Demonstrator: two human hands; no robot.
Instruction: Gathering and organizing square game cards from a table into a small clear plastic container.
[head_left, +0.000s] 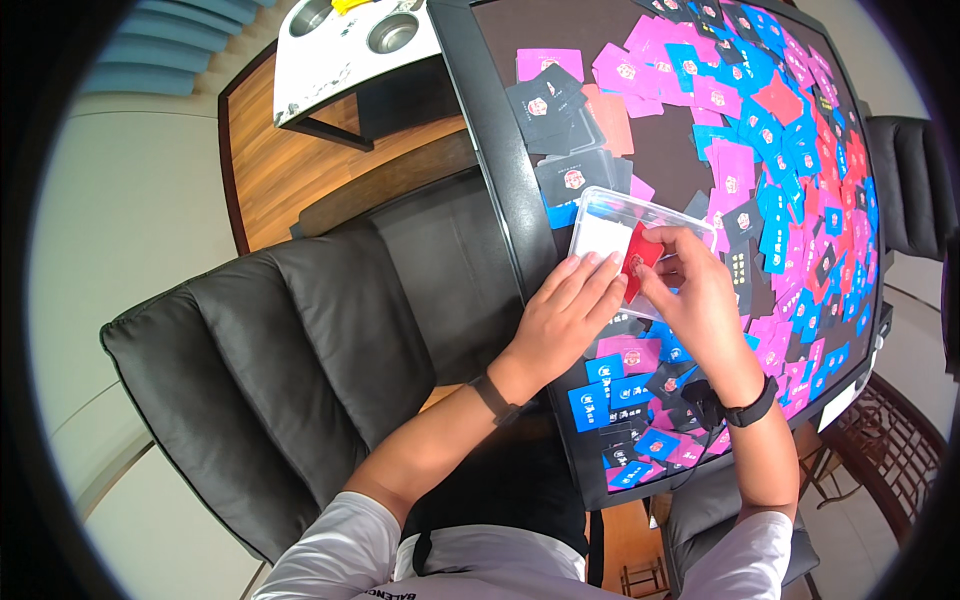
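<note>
A clear plastic box (592, 196) stands near the table's left edge, partly hidden by both hands. White cards or paper (604, 244) lie in its left part. My left hand (574, 307) rests with its fingertips on the box and the white stack; whether it grips anything is hard to tell. In my right hand (686, 277) a red card (637, 259) is pinched between thumb and fingers, tilted over the box's middle. Around the box lie black cards (574, 178), pink cards (731, 169) and blue cards (589, 407), many overlapping.
The table's dark raised rim (501, 169) runs along the left. A black padded chair (300, 337) stands beside it. A white side table (337, 67) with metal cup holders is at the top left. A black device with a cable (701, 405) lies by my right wrist.
</note>
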